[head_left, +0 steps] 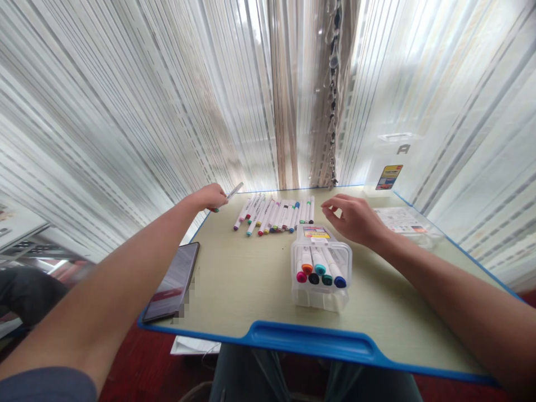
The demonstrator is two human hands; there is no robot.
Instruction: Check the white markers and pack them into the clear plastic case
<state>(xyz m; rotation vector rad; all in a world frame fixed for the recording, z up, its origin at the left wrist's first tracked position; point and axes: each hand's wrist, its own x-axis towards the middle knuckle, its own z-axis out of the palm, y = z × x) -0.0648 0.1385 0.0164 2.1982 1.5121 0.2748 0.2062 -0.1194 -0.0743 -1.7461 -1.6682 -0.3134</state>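
At the far left of the table, my left hand (211,196) is closed around a white marker (235,190), whose barrel sticks out to the upper right, with a dark green end by my fingers. Several white markers with coloured ends (268,215) lie in a loose row along the table's far side, to the right of that hand. Just past the row's right end is my right hand (350,216), its fingers loosely bent and apart with nothing visible in them. A clear plastic case (321,296) in front of it holds several markers, their coloured ends facing me.
A phone or tablet (173,285) rests at the table's left edge. At the right lies a clear lid or case with a printed sheet (400,219); a clear labelled box part (389,176) stands behind it. The table (243,279) has a raised blue front rim; striped curtains (167,111) hang behind.
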